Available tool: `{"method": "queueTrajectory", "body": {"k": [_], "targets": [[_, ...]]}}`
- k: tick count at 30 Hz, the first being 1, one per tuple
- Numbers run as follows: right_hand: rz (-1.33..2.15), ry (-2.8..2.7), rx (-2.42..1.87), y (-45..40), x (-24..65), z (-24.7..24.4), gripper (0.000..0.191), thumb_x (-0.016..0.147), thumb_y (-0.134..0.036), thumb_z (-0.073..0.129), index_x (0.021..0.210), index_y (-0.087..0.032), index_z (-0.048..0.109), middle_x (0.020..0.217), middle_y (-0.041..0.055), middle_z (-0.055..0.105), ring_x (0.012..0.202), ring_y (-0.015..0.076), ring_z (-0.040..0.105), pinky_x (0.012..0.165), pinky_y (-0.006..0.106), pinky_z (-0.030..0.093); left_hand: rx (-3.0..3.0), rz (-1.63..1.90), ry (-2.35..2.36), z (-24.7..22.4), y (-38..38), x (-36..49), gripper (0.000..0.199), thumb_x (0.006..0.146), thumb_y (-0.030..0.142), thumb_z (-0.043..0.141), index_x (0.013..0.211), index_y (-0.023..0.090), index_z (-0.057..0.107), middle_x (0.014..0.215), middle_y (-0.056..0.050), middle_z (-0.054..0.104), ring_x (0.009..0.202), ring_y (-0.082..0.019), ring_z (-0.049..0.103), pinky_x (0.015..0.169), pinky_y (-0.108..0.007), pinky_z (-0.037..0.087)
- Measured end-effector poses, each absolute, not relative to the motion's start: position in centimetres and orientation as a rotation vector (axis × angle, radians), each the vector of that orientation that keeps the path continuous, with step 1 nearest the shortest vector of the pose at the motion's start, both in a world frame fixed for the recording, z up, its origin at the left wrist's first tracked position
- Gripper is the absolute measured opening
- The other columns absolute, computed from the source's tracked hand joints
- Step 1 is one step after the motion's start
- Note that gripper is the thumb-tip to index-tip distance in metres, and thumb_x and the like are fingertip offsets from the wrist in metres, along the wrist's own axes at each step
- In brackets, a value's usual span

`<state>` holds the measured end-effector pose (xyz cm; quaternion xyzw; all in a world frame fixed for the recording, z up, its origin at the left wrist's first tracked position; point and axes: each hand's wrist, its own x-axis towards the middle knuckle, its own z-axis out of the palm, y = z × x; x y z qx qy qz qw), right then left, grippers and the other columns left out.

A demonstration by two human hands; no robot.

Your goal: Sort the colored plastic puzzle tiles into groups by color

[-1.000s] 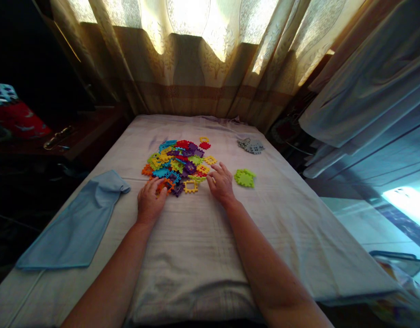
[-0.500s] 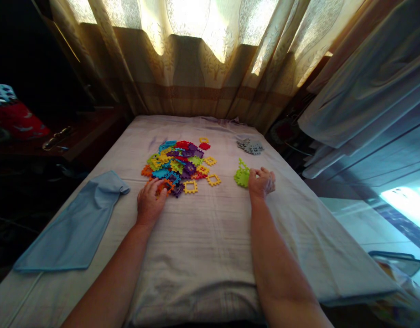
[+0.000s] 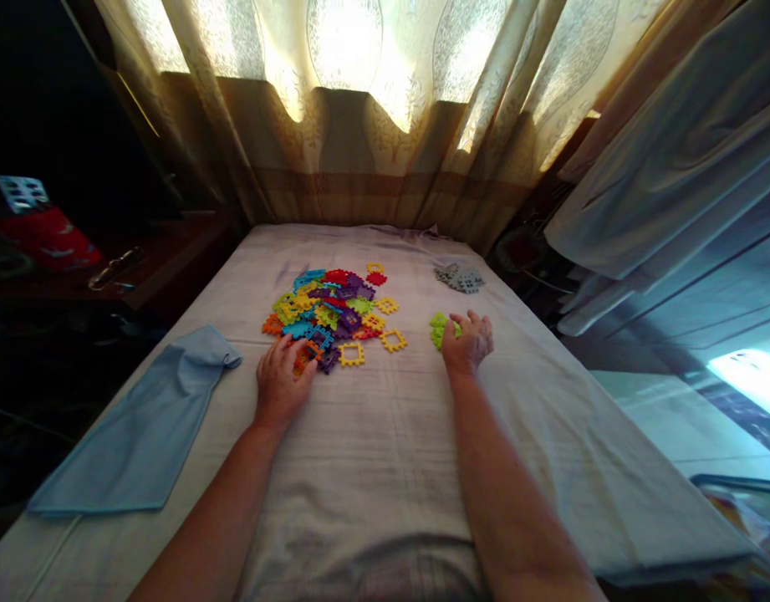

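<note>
A mixed heap of plastic interlocking pieces (image 3: 325, 309) with notched edges lies mid-table in blue, purple, yellow, red, orange and green. My left hand (image 3: 283, 376) rests at the heap's near left edge, fingers spread and touching an orange piece (image 3: 306, 355). To the right, my right hand (image 3: 467, 344) has its fingers apart, beside a small group of lime-green pieces (image 3: 439, 330) that it partly covers. Nothing shows between its fingers. Beyond it lies a pile of grey pieces (image 3: 460, 278). A yellow square frame piece (image 3: 351, 354) sits at the heap's near side.
A light blue cloth bag (image 3: 137, 426) lies flat at the left of the sheet-covered table (image 3: 365, 468). Curtains (image 3: 359, 167) hang behind the far edge, and grey fabric (image 3: 660, 159) hangs at the right. A red item (image 3: 52, 238) stands on dark furniture at the left.
My right hand has opened its fingers and shifted slightly left over the lime-green pieces, covering more of them. My left hand stays by the orange piece. The view has tilted slightly upward.
</note>
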<state>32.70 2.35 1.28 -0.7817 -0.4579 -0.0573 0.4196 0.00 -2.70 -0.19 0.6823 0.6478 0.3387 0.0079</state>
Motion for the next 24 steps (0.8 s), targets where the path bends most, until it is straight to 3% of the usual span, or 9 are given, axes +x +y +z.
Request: {"method": "queueTrajectory", "body": {"k": [6,11,17,20,24], "targets": [[-0.107,-1.633,-1.681,2.0,28.4,1.1,0.027,0.087,-0.025,0.049,0.099,-0.021,0.073,0.129,0.0103,0.063,0.133,0.0284,0.044,0.109,0.049,0.034,2.294,0.798,2.062,0.0,-3.5,1.1,0.061,0.08,0.042,0.066,0.136,0.023,0.054,0.154,-0.017,0.038,0.145,-0.036,0.03,0.117,-0.057,0.022],[0.076,-1.923,-1.632,1.5,25.1,0.5,0.028,0.088,-0.024,0.053,0.108,-0.021,0.072,0.128,0.0107,0.064,0.127,0.0249,0.051,0.108,0.042,0.038,2.293,0.762,2.105,0.0,-3.5,1.6,0.059,0.082,0.041,0.064,0.138,0.023,0.053,0.153,-0.018,0.039,0.144,-0.036,0.032,0.117,-0.057,0.023],[0.094,-1.981,-1.642,1.0,23.2,1.3,0.026,0.089,-0.025,0.055,0.108,-0.024,0.073,0.129,0.0091,0.065,0.127,0.0257,0.051,0.107,0.046,0.035,2.292,0.8,2.103,0.1,-3.2,2.4,0.058,0.083,0.041,0.063,0.137,0.022,0.054,0.153,-0.018,0.04,0.143,-0.037,0.033,0.116,-0.06,0.022],[0.105,-2.025,-1.608,1.3,21.8,2.3,0.024,0.092,-0.026,0.054,0.107,-0.024,0.073,0.123,0.0078,0.068,0.118,0.023,0.056,0.103,0.04,0.038,2.318,0.82,2.092,0.2,-3.1,2.7,0.06,0.082,0.042,0.065,0.138,0.021,0.053,0.153,-0.019,0.039,0.143,-0.038,0.033,0.116,-0.06,0.023],[0.108,-2.217,-1.545,2.3,19.3,3.9,0.032,0.096,-0.026,0.047,0.12,-0.025,0.068,0.111,0.007,0.072,0.106,0.0205,0.061,0.095,0.033,0.041,2.272,0.901,2.086,0.0,-2.8,2.6,0.063,0.081,0.042,0.067,0.138,0.021,0.052,0.153,-0.019,0.039,0.142,-0.037,0.034,0.115,-0.059,0.026]]}}
